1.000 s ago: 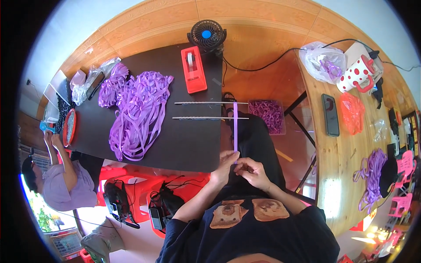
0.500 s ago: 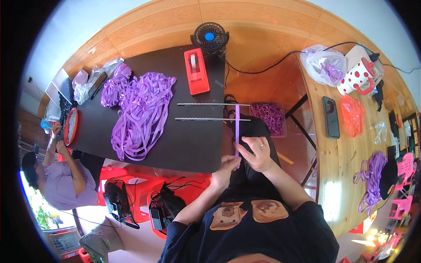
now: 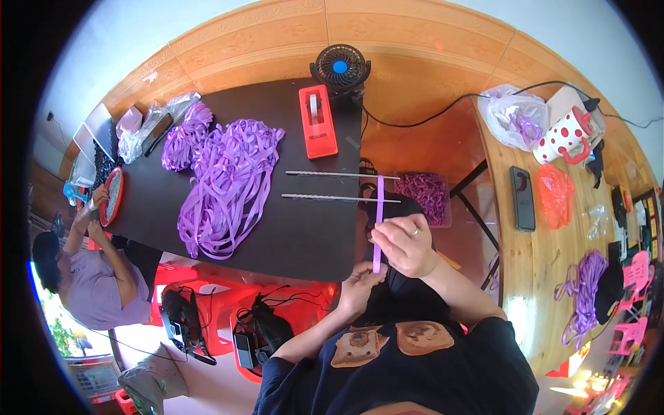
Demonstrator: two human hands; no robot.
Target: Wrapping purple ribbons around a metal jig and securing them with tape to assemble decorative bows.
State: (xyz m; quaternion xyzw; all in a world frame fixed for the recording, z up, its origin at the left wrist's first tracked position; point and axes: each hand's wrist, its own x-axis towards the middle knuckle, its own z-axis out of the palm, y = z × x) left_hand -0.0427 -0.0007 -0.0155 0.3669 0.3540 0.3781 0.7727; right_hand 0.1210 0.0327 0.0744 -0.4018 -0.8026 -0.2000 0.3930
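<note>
Two thin metal rods (image 3: 321, 198) lie parallel across the dark table's right edge, their ends sticking out over the gap. Around their free ends runs a narrow purple ribbon (image 3: 380, 211), stretched straight down toward me. My left hand (image 3: 360, 287) pinches the ribbon's lower end between thumb and fingers. Higher up, my right hand (image 3: 409, 245) is closed with curled fingers at the ribbon, thumb and fingertips against it; a ring shows on one finger.
A large heap of purple ribbon (image 3: 232, 183) covers the dark table (image 3: 304, 238), near a red tape dispenser (image 3: 318, 124) and a black fan (image 3: 340, 68). Below the gap stands a bin of purple pieces (image 3: 423, 197). The wooden table (image 3: 539, 277) holds a phone (image 3: 523, 198). A co-worker (image 3: 104, 277) sits left.
My left hand has drawn slightly lower, and more ribbon shows beneath my right hand. The whole view has shifted a little. The co-worker's hand has moved to the red tray.
</note>
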